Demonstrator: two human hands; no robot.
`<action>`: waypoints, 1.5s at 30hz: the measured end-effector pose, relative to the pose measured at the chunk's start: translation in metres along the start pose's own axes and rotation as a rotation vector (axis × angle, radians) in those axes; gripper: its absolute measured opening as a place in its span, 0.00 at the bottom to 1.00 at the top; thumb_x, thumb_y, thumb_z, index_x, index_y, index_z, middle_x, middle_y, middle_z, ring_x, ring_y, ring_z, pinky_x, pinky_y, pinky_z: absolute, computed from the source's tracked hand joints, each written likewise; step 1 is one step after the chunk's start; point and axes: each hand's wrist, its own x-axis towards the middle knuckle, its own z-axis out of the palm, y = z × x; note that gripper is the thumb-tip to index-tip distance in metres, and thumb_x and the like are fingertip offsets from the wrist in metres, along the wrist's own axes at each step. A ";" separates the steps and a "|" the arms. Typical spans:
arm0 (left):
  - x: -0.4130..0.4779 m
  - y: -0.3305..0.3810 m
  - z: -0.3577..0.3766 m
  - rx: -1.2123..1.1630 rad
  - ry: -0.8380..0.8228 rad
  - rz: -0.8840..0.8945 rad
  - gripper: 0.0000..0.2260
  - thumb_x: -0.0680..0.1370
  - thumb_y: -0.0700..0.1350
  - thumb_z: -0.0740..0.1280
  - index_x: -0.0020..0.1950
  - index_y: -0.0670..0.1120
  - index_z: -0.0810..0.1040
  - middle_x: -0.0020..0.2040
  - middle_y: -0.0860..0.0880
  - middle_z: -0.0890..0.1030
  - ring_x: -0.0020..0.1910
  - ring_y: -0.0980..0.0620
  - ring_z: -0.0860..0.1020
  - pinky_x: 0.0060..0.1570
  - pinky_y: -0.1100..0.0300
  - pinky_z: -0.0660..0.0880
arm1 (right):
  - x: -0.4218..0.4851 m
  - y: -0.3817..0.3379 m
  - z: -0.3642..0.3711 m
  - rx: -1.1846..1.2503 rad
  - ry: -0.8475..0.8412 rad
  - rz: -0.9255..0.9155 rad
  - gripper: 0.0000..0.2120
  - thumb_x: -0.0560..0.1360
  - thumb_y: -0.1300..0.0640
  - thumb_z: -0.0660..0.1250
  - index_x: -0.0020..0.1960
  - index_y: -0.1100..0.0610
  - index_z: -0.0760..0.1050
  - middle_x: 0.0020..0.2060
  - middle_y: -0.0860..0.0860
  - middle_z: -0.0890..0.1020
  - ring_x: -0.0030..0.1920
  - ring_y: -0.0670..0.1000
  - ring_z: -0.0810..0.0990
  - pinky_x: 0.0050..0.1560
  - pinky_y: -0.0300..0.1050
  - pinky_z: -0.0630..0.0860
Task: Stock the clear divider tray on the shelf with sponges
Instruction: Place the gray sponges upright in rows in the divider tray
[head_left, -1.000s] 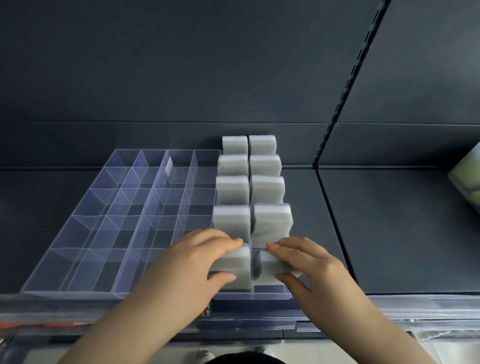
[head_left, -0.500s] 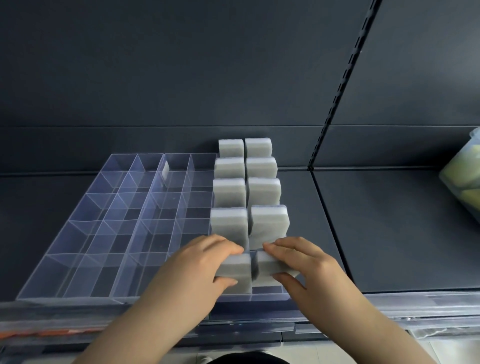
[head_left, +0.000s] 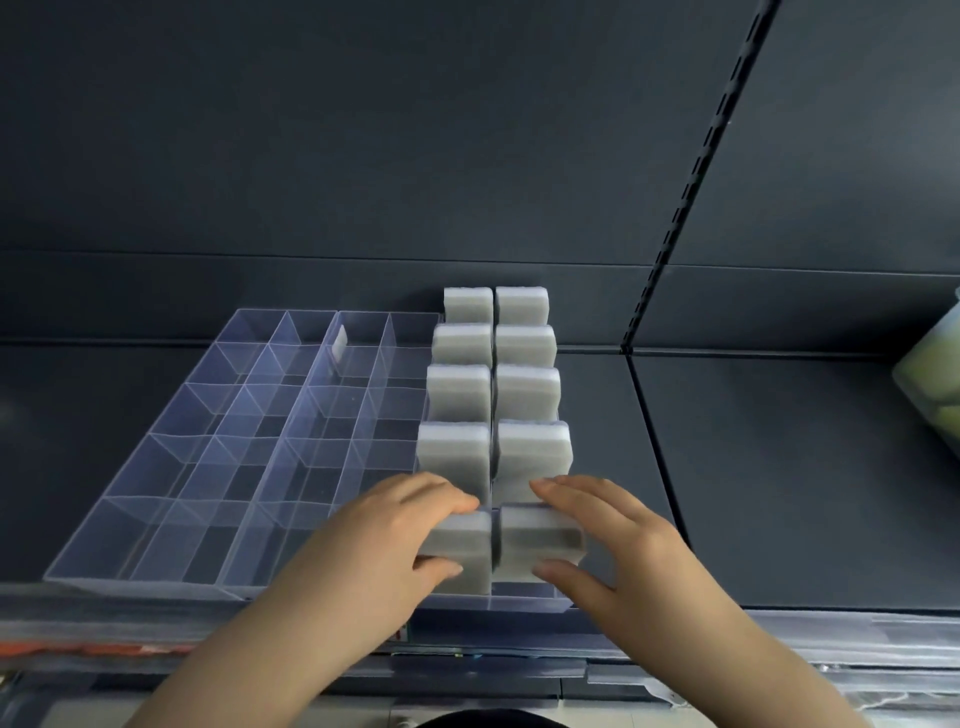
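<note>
A clear divider tray (head_left: 171, 499) lies on the dark shelf (head_left: 779, 467). Its two rightmost columns hold several grey sponges standing upright, such as one at the back (head_left: 467, 306). In the front row, my left hand (head_left: 384, 535) grips the left front sponge (head_left: 467, 545), fingers over its top and thumb on its near face. Beside it my right hand (head_left: 618, 540) holds the right front sponge (head_left: 535, 540) the same way, its fingers more loosely spread. Both front sponges sit in their compartments. The tray's left columns hold no sponges.
A small white tag (head_left: 340, 345) sticks to a divider near the tray's back. A clear container with pale green items (head_left: 935, 384) stands at the far right of the shelf. A slotted upright (head_left: 691, 176) splits the dark back panel. Clear price rails (head_left: 156, 634) run along the shelf front.
Both hands stay on the front pair of sponges. My right hand's fingers have loosened and spread a little, and the right front sponge now stands more squarely.
</note>
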 end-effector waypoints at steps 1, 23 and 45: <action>0.000 0.001 0.000 0.006 0.006 -0.003 0.21 0.76 0.54 0.65 0.67 0.65 0.64 0.50 0.78 0.56 0.53 0.76 0.59 0.51 0.81 0.58 | 0.000 0.000 -0.006 0.022 0.004 -0.006 0.27 0.70 0.39 0.63 0.66 0.34 0.58 0.60 0.27 0.67 0.61 0.31 0.67 0.59 0.22 0.61; -0.014 0.018 0.014 0.158 0.240 -0.140 0.22 0.70 0.42 0.74 0.63 0.52 0.76 0.55 0.58 0.73 0.53 0.61 0.67 0.55 0.58 0.71 | 0.004 0.002 -0.018 -0.107 -0.100 -0.105 0.23 0.74 0.57 0.68 0.67 0.44 0.68 0.59 0.40 0.73 0.51 0.43 0.76 0.55 0.30 0.69; -0.007 0.005 -0.004 0.092 0.039 -0.061 0.20 0.75 0.44 0.68 0.65 0.56 0.69 0.59 0.57 0.70 0.52 0.57 0.68 0.51 0.61 0.69 | 0.000 -0.027 -0.003 -0.276 -0.074 0.117 0.23 0.76 0.56 0.64 0.70 0.50 0.65 0.64 0.49 0.72 0.59 0.49 0.75 0.61 0.36 0.68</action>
